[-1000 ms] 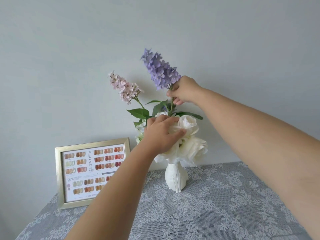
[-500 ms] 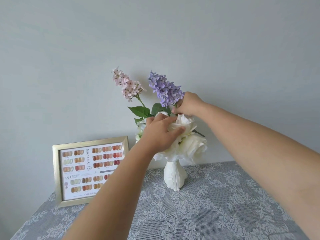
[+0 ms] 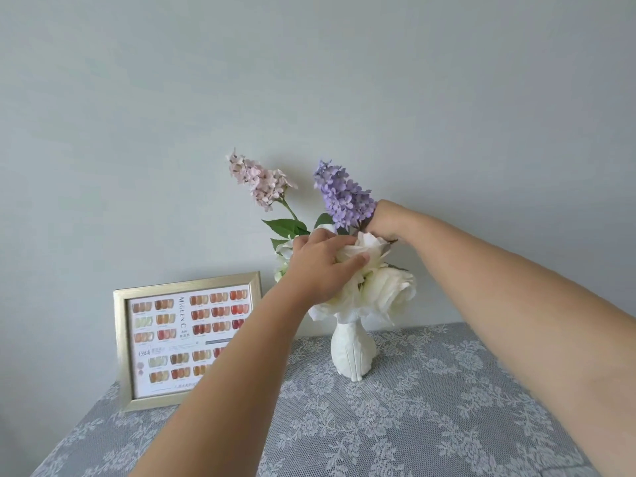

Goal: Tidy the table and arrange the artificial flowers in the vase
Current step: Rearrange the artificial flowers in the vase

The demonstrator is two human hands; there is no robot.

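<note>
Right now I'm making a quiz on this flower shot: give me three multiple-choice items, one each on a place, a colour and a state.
1. Where is the gold picture frame? A left of the vase B behind the vase C lying flat
2. The right hand is at the stem of which flower? A pink B purple C yellow
3. The left hand? A idle B on the table C grips a white rose

A: it stands left of the white vase.
B: it sits under the purple flower spike.
C: fingers curl round the white rose.
</note>
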